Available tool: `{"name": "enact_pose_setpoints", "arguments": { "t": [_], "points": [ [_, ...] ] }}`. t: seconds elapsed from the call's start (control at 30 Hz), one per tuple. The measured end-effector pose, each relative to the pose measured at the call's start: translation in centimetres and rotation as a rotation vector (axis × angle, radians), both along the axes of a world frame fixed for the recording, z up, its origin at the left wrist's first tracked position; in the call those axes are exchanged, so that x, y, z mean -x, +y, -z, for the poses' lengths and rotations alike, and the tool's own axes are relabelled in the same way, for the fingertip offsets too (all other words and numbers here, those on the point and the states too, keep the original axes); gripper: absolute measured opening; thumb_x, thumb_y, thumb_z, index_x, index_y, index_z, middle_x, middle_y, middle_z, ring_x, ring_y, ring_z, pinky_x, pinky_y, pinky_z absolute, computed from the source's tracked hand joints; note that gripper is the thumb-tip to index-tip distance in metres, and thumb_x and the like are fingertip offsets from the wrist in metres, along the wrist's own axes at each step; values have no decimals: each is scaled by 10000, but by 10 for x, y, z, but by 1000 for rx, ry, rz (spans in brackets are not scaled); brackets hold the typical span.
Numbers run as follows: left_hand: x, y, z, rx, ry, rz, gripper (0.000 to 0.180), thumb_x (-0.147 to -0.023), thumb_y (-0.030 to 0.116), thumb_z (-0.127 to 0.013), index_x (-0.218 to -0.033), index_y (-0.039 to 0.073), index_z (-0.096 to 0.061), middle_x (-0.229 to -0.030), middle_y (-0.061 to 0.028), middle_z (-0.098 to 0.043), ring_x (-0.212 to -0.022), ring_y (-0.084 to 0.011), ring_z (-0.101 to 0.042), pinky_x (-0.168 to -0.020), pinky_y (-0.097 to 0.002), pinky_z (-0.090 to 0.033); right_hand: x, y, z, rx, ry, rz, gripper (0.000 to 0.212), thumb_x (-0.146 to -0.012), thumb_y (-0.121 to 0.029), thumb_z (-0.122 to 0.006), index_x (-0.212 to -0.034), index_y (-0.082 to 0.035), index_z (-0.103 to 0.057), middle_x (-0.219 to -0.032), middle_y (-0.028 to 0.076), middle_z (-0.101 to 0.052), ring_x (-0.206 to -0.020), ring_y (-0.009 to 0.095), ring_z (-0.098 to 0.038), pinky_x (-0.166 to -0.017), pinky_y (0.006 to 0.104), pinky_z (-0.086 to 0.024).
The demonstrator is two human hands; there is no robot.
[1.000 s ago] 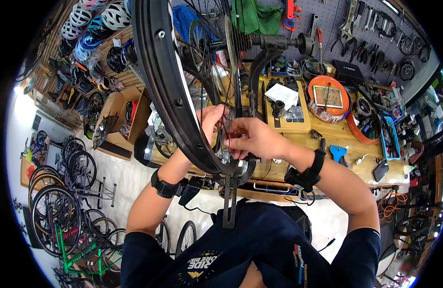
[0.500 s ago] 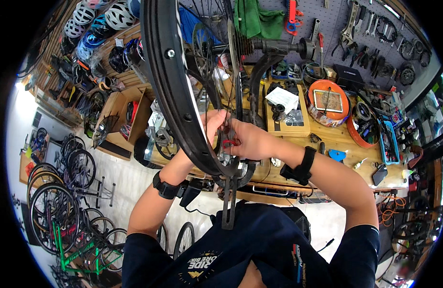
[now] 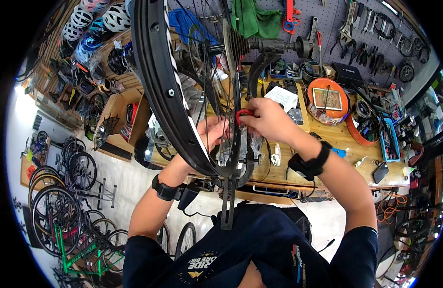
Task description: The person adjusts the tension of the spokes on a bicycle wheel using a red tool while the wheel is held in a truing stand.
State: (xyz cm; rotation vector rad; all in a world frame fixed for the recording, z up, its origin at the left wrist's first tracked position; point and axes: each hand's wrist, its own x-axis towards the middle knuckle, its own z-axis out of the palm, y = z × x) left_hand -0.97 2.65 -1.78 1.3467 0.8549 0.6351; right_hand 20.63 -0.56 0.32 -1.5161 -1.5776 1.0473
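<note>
A black bicycle wheel rim point(image 3: 160, 72) stands upright in front of me, held in a dark truing stand point(image 3: 262, 62). My right hand point(image 3: 267, 120) pinches a small round red spoke wrench point(image 3: 242, 116) at the right side of the wheel. On the other side, my left hand point(image 3: 212, 131) reaches in among the spokes, its fingers curled together. Thin spokes and the rim partly cover those fingertips, so what they hold cannot be made out. Near the wheel's hub, a cassette of sprockets point(image 3: 236, 45) shows beside the stand's arm.
Around the stand, the wooden workbench point(image 3: 298, 165) carries a cardboard tray with papers point(image 3: 281, 98), orange round containers point(image 3: 328, 102) and a blue basket point(image 3: 389, 139). Tools hang on the pegboard point(image 3: 322, 43) behind. At left are an open carton point(image 3: 123, 125), helmets point(image 3: 116, 18) and parked bikes point(image 3: 58, 216).
The wheel has turned, its near rim sliding down toward me. My right hand has moved back and rightward with the red spoke wrench, apart from my left hand, which stays among the spokes.
</note>
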Motion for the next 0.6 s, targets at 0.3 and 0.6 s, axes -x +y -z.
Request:
{"name": "enact_pose_setpoints", "arguments": {
  "t": [0.3, 0.6],
  "points": [
    [4, 12, 2, -137, 28, 137, 354, -970, 271, -585, -1210, 11, -576, -1057, -50, -642, -975, -127, -606, -895, -268, -472, 12, -31, 6, 151, 478, -222, 146, -896, -66, -643, -1008, 25, -620, -833, 73, -657, -714, 118, -630, -655, 249, -539],
    [-1, 6, -19, 76, -105, -89, 616, -1002, 494, -409, -1375, 4, -400, -1182, -117, -592, -1042, -199, -596, -871, -330, -489, 32, -43, 11, 189, 595, -85, 134, -883, 22, -609, -1006, 68, -584, -854, 110, -655, -749, 158, -661, -681, 266, -568]
  ]
}}
